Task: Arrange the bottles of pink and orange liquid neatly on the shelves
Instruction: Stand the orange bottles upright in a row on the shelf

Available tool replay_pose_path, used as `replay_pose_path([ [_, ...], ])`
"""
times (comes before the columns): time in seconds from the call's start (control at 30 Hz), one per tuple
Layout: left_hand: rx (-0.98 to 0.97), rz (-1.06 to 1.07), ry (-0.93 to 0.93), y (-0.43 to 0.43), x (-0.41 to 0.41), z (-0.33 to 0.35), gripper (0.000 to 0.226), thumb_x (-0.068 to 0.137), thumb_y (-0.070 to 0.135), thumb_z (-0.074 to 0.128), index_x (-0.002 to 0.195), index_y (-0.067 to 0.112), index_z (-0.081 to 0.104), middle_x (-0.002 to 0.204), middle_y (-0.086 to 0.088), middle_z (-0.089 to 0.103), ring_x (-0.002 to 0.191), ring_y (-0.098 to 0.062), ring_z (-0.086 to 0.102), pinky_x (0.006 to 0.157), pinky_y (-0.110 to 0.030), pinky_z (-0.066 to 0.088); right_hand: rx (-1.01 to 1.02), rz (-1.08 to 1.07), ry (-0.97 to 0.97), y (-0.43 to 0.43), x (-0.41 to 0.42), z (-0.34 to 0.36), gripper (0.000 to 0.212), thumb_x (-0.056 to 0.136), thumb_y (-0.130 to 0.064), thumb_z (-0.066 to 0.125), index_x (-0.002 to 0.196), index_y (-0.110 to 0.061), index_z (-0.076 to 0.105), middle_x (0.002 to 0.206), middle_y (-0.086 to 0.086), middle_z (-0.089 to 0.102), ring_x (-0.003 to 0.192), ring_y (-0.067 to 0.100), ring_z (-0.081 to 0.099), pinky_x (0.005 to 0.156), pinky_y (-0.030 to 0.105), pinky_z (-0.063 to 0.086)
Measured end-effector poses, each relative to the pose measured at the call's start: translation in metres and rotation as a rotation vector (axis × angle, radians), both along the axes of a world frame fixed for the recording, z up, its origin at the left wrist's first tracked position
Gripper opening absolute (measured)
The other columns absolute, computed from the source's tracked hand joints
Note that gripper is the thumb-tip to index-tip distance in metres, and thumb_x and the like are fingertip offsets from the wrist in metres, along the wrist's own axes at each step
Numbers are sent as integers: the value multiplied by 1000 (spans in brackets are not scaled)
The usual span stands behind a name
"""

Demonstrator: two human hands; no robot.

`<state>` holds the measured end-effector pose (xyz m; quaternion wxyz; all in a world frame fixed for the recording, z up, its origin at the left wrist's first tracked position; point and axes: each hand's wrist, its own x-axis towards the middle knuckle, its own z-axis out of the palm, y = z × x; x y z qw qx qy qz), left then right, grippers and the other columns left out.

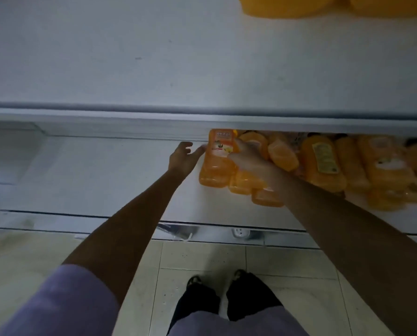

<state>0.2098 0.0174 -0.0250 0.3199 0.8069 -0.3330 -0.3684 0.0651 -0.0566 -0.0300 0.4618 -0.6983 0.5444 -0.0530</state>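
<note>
Your left hand [183, 158] is spread open, fingertips touching the left side of the end orange bottle [218, 154]; your right hand [247, 157] lies against its right side, and I cannot tell whether it grips. Right of that hand roughly ten jumbled orange bottles [324, 161] crowd the lower shelf [105, 178]. No pink ones show, so most arranging likely remains.

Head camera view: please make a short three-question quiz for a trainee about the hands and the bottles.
1. True or false: the left hand grips a bottle.
2. The orange plastic bottles on the lower white shelf sit mostly: A) at its left end, B) on its right part, C) spread evenly.
3. Which hand holds the labelled orange plastic bottle?
Key: 1 false, it is open; 2 B; 3 the right hand.
</note>
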Motion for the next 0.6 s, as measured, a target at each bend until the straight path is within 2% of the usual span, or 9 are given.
replay_pose_path([
  [0.07, 54, -22, 101, -16, -3, -12, 74, 85, 51, 58, 141, 8, 33, 141, -13, 46, 126, -30, 47, 100, -36, 40, 14, -50, -34, -3, 3, -6, 52, 97, -14, 42, 146, -26, 30, 134, 5, 48, 114, 25, 52, 92, 38, 49],
  [0.13, 115, -70, 153, -27, -7, -26, 79, 80, 56, 62, 138, 8, 37, 134, -12, 51, 119, -32, 53, 96, -39, 45, 21, -61, -91, -7, 5, -15, 55, 94, -12, 44, 145, -26, 31, 137, 3, 49, 117, 25, 52, 96, 43, 48],
  [0.2, 135, -53, 202, -25, -6, -37, 72, 75, 56, 68, 126, 9, 49, 118, -10, 60, 107, -28, 60, 90, -37, 51, -4, -20, -102, -7, 7, -20, 53, 94, -10, 48, 144, -22, 35, 134, 0, 51, 117, 22, 51, 92, 35, 49],
  [0.27, 98, 13, 447, -15, 2, -44, 68, 69, 45, 78, 119, 7, 53, 112, -9, 61, 101, -26, 61, 86, -36, 52, 6, -17, -141, -4, 10, -20, 49, 92, -1, 50, 138, -16, 43, 123, 2, 56, 111, 22, 54, 84, 32, 52],
  [0.33, 51, 32, 618, -1, 19, -52, 95, 49, 45, 87, 128, 10, 49, 120, -10, 61, 105, -29, 62, 89, -43, 53, 41, 13, -153, 2, 20, -24, 41, 88, 0, 55, 127, -13, 53, 116, 7, 60, 107, 26, 58, 85, 38, 54],
  [0.37, 49, 36, 609, 6, 29, -60, 109, 37, 49, 88, 131, 13, 47, 123, -11, 60, 106, -31, 62, 89, -47, 53, -20, 66, -79, 6, 28, -29, 33, 88, -5, 59, 120, -11, 56, 113, 9, 62, 105, 28, 60, 83, 36, 54],
  [0.43, 31, 81, 581, 22, 52, -78, 122, 24, 53, 87, 131, 14, 47, 124, -12, 59, 106, -33, 62, 88, -51, 53, -157, 89, 139, 12, 46, -41, 24, 92, -21, 56, 111, -5, 57, 108, 12, 62, 105, 29, 60, 78, 30, 51],
  [0.53, 10, 201, 550, 64, 78, -74, 122, 18, 51, 89, 127, 12, 51, 120, -13, 62, 104, -33, 63, 88, -51, 53, -234, -58, 426, 17, 72, -55, 61, 98, -42, 39, 136, 5, 37, 137, 26, 42, 124, 37, 43, 99, 40, 39],
  [0.6, -11, 245, 504, 94, 95, -61, 115, 25, 48, 88, 128, 13, 50, 120, -11, 61, 106, -33, 61, 89, -52, 52, -208, -145, 469, 19, 86, -60, 72, 96, -45, 42, 143, 5, 20, 145, 29, 26, 131, 41, 32, 104, 44, 33],
])
